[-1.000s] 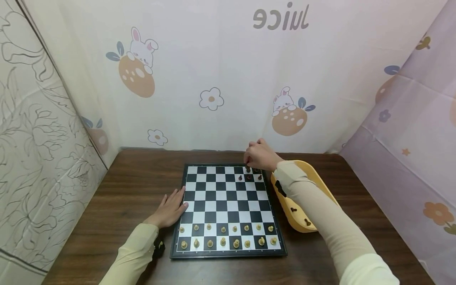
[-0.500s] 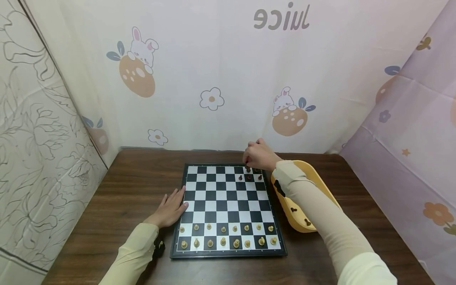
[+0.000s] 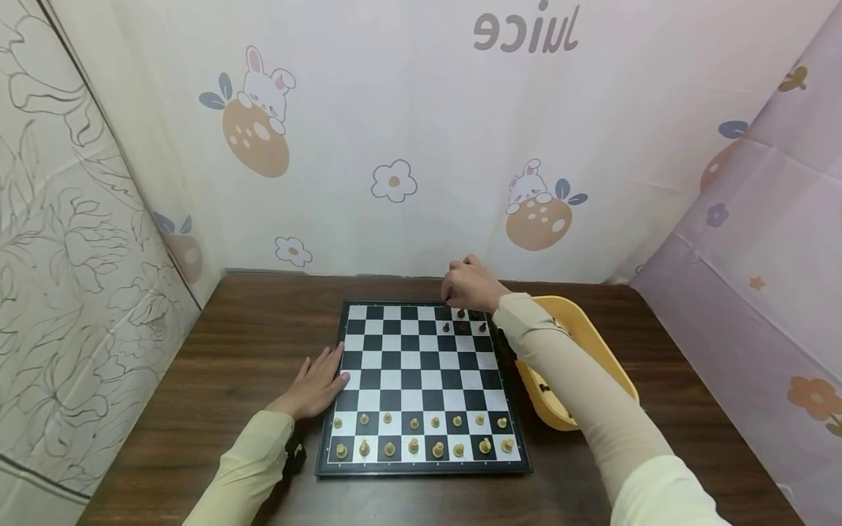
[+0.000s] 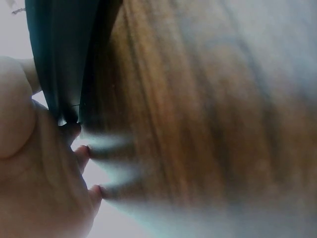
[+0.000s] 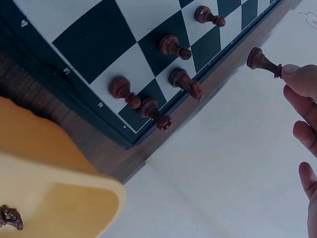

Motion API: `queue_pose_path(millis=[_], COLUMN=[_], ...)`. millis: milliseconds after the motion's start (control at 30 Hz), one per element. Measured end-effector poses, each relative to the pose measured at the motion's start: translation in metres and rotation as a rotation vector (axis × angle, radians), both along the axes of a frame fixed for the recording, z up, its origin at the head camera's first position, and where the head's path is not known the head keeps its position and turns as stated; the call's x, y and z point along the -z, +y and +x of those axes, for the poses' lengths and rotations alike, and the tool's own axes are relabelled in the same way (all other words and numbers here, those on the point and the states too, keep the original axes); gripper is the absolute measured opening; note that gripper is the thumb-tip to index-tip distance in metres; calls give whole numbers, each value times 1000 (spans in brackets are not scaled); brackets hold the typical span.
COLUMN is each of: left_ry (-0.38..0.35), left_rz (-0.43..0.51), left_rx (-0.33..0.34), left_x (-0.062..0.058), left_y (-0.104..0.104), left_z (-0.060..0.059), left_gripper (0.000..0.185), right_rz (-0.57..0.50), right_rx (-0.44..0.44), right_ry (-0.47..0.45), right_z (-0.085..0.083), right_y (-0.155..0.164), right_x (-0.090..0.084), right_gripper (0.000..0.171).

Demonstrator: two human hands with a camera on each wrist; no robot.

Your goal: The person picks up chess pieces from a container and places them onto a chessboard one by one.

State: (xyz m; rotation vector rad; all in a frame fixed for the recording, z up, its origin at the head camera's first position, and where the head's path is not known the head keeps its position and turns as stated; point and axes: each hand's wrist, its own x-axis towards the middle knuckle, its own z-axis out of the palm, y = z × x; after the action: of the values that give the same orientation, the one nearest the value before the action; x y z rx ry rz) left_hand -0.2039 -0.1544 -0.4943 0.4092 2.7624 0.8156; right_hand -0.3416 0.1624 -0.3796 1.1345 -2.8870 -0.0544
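1. Dark chess piece point(image 5: 262, 61): in the air near the far-right corner of the chessboard point(image 3: 403, 380), base seen against the pale cloth in the right wrist view. Top is covered by the thumb, so can't tell which piece it is.
2. Right hand point(image 3: 472, 287): thumb and a finger pinch that piece by its top end. Other fingers sit spaced apart, bent, clear of it. From the head view, the hand is over the board's far edge.
3. Left hand point(image 3: 309, 387): flat, fingers spread, on the board's left edge. Thumb and a fingertip touch the frame. Grips nothing. Hands are well apart.
4. Five other dark pieces stand in the far-right corner: rook point(image 5: 154, 114) on the corner square, what looks like a knight point(image 5: 184, 82) next to it, three pawns point(image 5: 172, 45) in the row in front.
5. Light pieces point(image 3: 413, 446): two full rows of eight along the near side, all upright.
6. Yellow tray point(image 3: 555, 416): just right of the board, partly under the right sleeve point(image 3: 585, 409). At least one dark piece lies in it, on its side; the rest of the inside is largely hidden.
7. Board lies flat on a brown wood table point(image 3: 250, 329). Behind: pale cloth point(image 3: 342, 117) with rabbits, fruit, flowers and mirrored "Juice" lettering.
8. Left wrist view: mostly blurred wood grain, board edge, part of the palm.
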Motion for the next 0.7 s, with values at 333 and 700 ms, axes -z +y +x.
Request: queue_pose_path(millis=[333, 700], left_ry=[-6, 5], left_rz=[-21, -2], left_rx=[-11, -12], left_x=[-2, 1], left_y=[1, 1], left_z=[-2, 1], left_gripper=[64, 64], right_rz=[-11, -11], right_rx=[-25, -23], right_ry=[9, -1], right_z=[-7, -12], right_y=[-9, -16], right_x=[7, 20], right_gripper=[5, 4])
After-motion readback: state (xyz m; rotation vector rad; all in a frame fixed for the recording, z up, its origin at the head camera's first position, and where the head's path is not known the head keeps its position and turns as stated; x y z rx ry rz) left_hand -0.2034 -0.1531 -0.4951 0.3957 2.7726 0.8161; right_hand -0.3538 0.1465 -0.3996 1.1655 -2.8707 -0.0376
